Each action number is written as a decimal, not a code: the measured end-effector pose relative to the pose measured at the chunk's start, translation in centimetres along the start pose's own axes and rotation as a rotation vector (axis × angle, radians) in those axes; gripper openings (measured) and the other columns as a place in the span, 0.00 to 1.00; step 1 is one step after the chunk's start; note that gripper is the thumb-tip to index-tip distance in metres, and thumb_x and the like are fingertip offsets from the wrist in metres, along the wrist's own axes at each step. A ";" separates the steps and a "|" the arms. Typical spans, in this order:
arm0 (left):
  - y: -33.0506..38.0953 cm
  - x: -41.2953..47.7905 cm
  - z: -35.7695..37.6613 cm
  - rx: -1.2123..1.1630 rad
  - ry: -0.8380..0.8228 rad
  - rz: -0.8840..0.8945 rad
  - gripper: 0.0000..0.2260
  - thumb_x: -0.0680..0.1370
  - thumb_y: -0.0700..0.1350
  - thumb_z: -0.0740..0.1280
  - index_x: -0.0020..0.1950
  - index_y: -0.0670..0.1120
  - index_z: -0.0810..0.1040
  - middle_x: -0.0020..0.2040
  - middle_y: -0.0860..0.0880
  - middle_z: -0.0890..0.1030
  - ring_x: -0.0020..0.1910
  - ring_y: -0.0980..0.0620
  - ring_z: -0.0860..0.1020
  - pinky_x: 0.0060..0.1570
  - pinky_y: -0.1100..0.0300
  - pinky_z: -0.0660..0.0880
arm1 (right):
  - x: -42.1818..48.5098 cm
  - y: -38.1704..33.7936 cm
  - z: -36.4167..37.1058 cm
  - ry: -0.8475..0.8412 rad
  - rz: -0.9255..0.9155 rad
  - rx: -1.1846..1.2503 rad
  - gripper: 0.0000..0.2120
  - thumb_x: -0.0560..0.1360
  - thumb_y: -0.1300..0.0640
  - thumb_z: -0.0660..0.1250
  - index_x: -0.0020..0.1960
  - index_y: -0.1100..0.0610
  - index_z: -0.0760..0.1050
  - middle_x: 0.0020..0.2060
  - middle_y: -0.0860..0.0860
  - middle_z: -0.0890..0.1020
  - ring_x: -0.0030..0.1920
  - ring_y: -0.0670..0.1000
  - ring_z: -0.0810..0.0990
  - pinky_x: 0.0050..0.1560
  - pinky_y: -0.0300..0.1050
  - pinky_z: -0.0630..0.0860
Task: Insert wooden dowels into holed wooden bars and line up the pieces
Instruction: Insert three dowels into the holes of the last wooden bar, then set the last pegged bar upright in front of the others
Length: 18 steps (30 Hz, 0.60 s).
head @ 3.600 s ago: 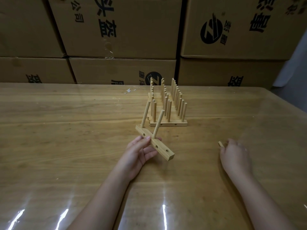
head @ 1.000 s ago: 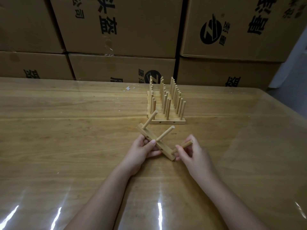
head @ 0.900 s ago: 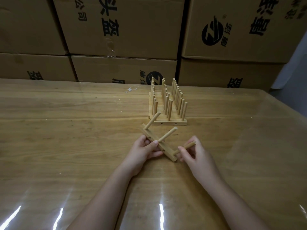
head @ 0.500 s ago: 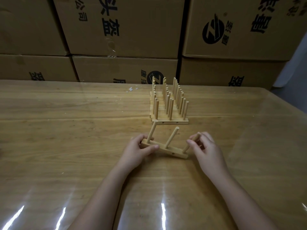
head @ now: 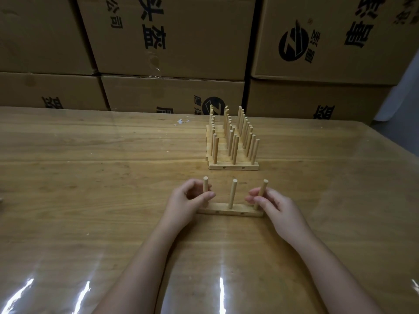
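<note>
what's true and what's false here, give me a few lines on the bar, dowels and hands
1. The near bar lies flat on the table. True.
2. Only two dowels stand in it. False: three do, the left dowel, middle dowel and right dowel.
3. The right hand holds the middle dowel. False: it pinches the right dowel; nothing touches the middle one.
4. The left hand grips the left dowel. True.
5. The near bar touches the row of finished bars. False: bare table lies between.
</note>
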<state>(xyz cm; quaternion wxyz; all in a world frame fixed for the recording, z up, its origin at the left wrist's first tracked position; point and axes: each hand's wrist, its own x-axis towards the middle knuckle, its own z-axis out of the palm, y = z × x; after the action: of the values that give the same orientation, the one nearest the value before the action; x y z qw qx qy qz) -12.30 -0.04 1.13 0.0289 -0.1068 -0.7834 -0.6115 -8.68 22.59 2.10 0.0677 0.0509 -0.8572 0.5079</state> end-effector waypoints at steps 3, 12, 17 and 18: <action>-0.1 -0.1 0.0 0.021 0.023 0.011 0.05 0.71 0.43 0.73 0.40 0.52 0.80 0.44 0.44 0.82 0.42 0.53 0.80 0.43 0.60 0.77 | 0.1 0.0 0.1 0.023 -0.003 -0.007 0.08 0.77 0.58 0.62 0.47 0.47 0.77 0.41 0.39 0.83 0.47 0.36 0.79 0.50 0.38 0.73; -0.5 0.0 -0.2 0.097 0.025 0.044 0.06 0.72 0.46 0.73 0.41 0.57 0.79 0.47 0.48 0.82 0.46 0.51 0.79 0.47 0.57 0.77 | -0.3 0.1 1.2 0.115 -0.012 -0.120 0.08 0.77 0.54 0.61 0.43 0.44 0.76 0.38 0.38 0.82 0.51 0.47 0.77 0.60 0.55 0.69; -0.5 -0.1 -0.3 0.129 0.009 0.069 0.06 0.73 0.45 0.72 0.44 0.57 0.80 0.38 0.54 0.78 0.37 0.62 0.73 0.39 0.69 0.72 | -0.4 0.1 1.8 0.167 -0.019 -0.153 0.07 0.78 0.54 0.60 0.45 0.45 0.76 0.38 0.38 0.82 0.49 0.45 0.78 0.60 0.56 0.69; -0.4 -0.2 -0.4 0.132 0.008 0.070 0.06 0.73 0.45 0.72 0.44 0.56 0.80 0.38 0.55 0.77 0.36 0.63 0.73 0.39 0.70 0.71 | -0.4 0.1 1.9 0.174 -0.014 -0.149 0.07 0.78 0.54 0.60 0.46 0.45 0.76 0.38 0.38 0.82 0.49 0.45 0.78 0.60 0.56 0.69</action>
<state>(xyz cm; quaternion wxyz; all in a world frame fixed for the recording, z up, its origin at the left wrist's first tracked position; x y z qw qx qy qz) -12.26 -0.51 0.80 0.0604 -0.1296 -0.8178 -0.5575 -8.44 20.99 1.02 0.1489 0.0077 -0.8831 0.4449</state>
